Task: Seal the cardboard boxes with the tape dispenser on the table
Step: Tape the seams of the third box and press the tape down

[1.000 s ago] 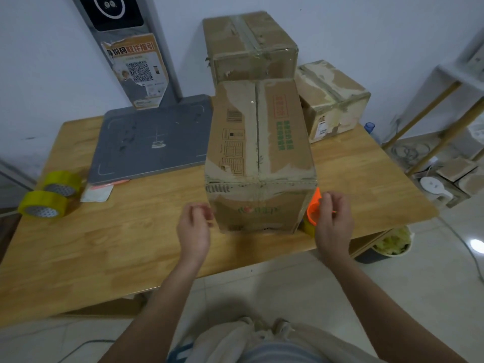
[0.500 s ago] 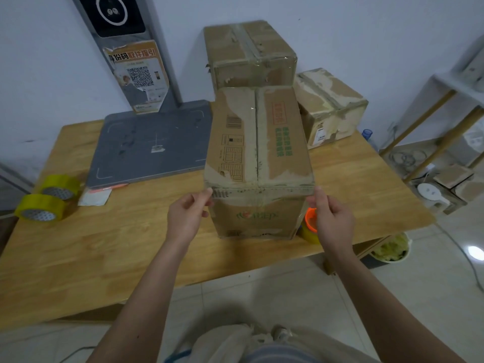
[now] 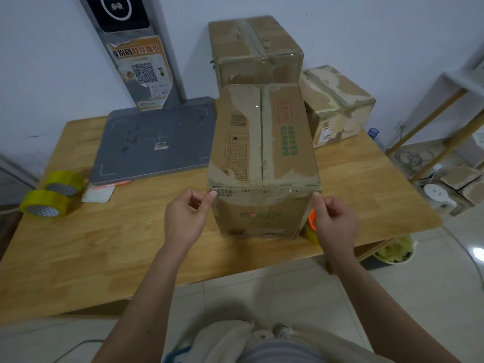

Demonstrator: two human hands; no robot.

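A tall cardboard box (image 3: 263, 142) stands near the table's front edge, its top flaps closed along a centre seam. A strip of clear tape (image 3: 288, 192) runs along its near top edge. My left hand (image 3: 187, 218) pinches the strip's end at the near-left top corner. At the near-right corner, my right hand (image 3: 334, 222) pinches the other end, thumb up against the corner. The orange tape dispenser (image 3: 311, 224) sits on the table beside the box's right side, mostly hidden behind my right hand.
Two more taped boxes (image 3: 255, 52) (image 3: 337, 106) stand behind. A grey scale platform (image 3: 154, 142) lies at the back left of the wooden table (image 3: 104, 244). Two yellow tape rolls (image 3: 45, 203) sit at the left edge. A shelf and a bin stand to the right.
Both hands rose from beside the box's front face to its near top corners, carrying the stretched tape up onto the top edge. The dispenser stayed on the table.
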